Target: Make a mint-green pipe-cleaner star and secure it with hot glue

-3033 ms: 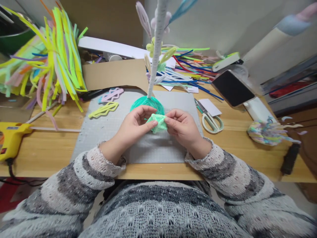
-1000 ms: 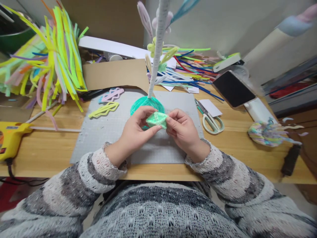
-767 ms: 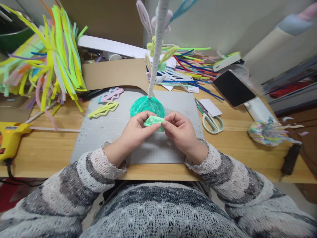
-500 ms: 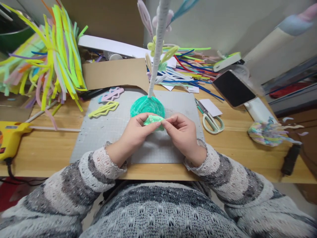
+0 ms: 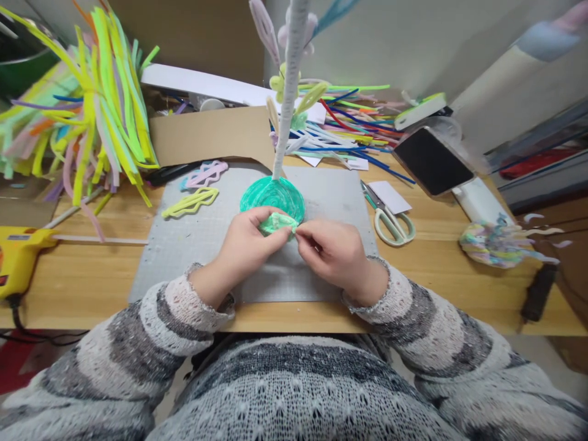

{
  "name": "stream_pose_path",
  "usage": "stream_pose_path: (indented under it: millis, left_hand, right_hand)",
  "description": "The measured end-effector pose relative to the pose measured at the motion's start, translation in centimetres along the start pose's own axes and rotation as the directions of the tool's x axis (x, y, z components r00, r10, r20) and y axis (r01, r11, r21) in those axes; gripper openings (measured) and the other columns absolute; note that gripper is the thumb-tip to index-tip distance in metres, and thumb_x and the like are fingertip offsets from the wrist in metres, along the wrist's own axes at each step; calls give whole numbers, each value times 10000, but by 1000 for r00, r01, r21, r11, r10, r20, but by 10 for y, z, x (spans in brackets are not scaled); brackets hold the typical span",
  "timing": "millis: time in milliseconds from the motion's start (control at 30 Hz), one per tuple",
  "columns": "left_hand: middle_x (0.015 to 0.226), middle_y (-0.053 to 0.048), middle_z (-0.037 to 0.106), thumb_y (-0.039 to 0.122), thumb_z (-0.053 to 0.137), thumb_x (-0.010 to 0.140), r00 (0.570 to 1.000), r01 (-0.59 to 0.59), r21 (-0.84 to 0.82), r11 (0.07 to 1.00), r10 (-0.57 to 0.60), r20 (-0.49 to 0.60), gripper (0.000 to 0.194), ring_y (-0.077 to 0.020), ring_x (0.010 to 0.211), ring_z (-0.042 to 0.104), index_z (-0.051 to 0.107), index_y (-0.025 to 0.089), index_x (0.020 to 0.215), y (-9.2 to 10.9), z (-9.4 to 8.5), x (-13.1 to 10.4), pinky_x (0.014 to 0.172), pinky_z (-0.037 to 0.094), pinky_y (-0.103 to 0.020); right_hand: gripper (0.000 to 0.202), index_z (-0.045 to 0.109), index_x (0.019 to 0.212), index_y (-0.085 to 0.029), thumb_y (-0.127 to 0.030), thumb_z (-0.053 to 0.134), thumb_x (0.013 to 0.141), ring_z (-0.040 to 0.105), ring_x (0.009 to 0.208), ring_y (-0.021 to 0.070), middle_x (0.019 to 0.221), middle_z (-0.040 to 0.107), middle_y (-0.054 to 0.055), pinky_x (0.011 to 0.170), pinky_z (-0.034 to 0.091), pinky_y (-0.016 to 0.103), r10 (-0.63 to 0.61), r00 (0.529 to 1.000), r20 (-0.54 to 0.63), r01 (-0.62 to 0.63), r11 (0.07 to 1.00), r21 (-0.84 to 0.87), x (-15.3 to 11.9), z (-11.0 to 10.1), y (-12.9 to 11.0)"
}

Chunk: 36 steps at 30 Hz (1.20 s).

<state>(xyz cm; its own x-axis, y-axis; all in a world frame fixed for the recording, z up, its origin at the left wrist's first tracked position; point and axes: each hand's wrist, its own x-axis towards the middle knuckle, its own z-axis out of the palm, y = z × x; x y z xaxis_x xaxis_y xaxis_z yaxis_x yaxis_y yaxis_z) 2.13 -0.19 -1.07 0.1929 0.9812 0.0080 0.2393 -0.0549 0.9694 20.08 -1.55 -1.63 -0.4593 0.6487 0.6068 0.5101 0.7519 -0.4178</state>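
Note:
Between my hands is a light green pipe-cleaner piece (image 5: 277, 223), bent into a small folded shape. My left hand (image 5: 248, 242) is closed around it, thumb on the near side. The fingers of my right hand (image 5: 331, 248) pinch its right end. Just beyond stands a white wrapped stem (image 5: 285, 116) rising from a round green coiled base (image 5: 271, 197) on the grey cutting mat (image 5: 184, 257). Pastel petal loops surround the stem. Yellow zigzag pipe cleaners (image 5: 190, 203) and pink zigzag pipe cleaners (image 5: 206, 175) lie on the mat's left.
A yellow glue gun (image 5: 21, 260) and a large bundle of pipe cleaners (image 5: 98, 104) occupy the left. Scissors (image 5: 392, 223), a dark-screened phone (image 5: 434, 160) and a pastel woven piece (image 5: 496, 244) lie on the right. Loose pipe cleaners (image 5: 349, 138) spread behind the stem, beside cardboard (image 5: 211, 135).
My right hand has turned, its fingers curling more tightly at the green piece's right end. The green piece and my left hand have shifted slightly left.

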Motion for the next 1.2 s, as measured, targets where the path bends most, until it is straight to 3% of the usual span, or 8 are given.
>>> stream_pose_path:
  millis: [167,267,367,467,633,800,967,1200]
  left_hand:
    - [770,-21,707,234,656,741,964,-185,119,975,156,215,114,-147,716,600,706,155,805,8,-12,1,698,458,-270]
    - [737,-18,691,267,696,738,955,-132,7,991,125,269,129,-133,668,581,701,152,795,7,-15,3,651,454,-256]
    - [745,-11,687,278,733,732,959,-36,-137,990,72,273,142,-118,664,576,705,159,803,2,-15,3,652,451,-242]
    - [719,10,663,294,771,712,968,75,-318,945,8,252,174,-97,633,557,705,169,813,-4,-12,3,631,435,-226]
    - [684,21,646,324,831,641,967,210,-537,817,-93,237,245,-89,611,551,696,167,771,-6,-3,3,622,434,-218]
    - [697,14,649,343,824,638,977,184,-530,828,-97,189,258,-98,611,549,682,166,761,-7,0,3,626,447,-230]
    - [749,-10,680,315,770,697,996,-1,-227,974,21,87,203,-129,674,581,683,166,805,-4,-5,1,684,472,-260]
    - [762,-15,668,262,695,757,988,-128,-57,990,133,83,122,-136,702,575,662,165,822,-1,-7,0,695,455,-268]
  right_hand:
    - [80,605,794,-179,-171,571,866,490,568,96,667,596,-9,524,394,237,204,974,97,-224,920,321,8,-8,6]
    - [124,585,772,-188,-271,645,843,451,503,79,598,530,-49,461,365,216,390,896,212,-431,651,624,11,-4,9]
    - [175,582,775,-191,-327,669,843,387,425,60,535,465,-82,402,309,203,416,861,293,-478,465,745,11,1,10]
    - [109,609,766,-186,-237,649,854,479,511,77,607,557,-45,474,383,217,367,919,145,-360,630,689,9,1,9]
    - [147,643,858,-185,-90,536,889,551,636,112,715,641,9,590,445,253,49,998,-24,-38,943,331,6,-4,6]
    - [150,625,863,-173,-94,505,907,548,632,121,714,635,21,586,440,256,-7,1000,-16,10,973,231,6,-6,5]
    - [109,625,872,-167,-106,534,873,546,640,125,741,642,23,605,451,268,43,999,-15,-38,974,224,7,-3,5]
    - [162,642,1060,-187,-164,597,906,632,694,117,877,725,36,650,523,258,55,995,-84,-33,970,240,1,3,9]
